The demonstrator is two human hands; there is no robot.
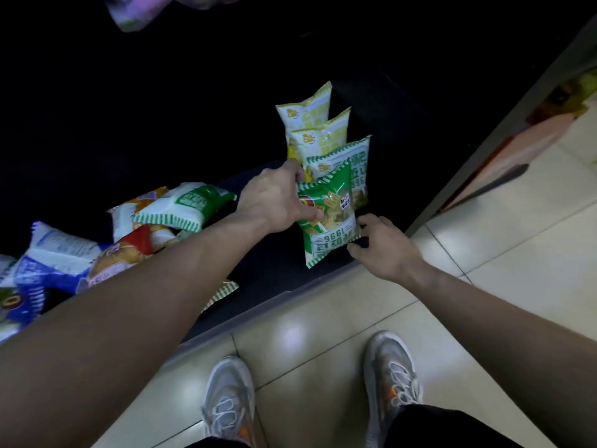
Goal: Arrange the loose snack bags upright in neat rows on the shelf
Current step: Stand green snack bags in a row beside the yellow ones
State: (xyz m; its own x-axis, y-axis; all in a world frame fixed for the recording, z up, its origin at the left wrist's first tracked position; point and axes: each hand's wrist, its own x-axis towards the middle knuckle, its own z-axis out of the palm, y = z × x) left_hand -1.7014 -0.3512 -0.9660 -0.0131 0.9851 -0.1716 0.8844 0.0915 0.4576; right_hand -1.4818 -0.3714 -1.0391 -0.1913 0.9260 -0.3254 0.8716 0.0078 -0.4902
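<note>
Dark low shelf runs diagonally, its near edge meeting pale floor tiles. Loose pile of bags lies flat at left; open shelf room lies between it and the row. Standing row of bags sits at right. Left hand pinches the green bag upright at the row's near end. Right hand, fingers curled, touches its lower corner at the shelf edge.
</note>
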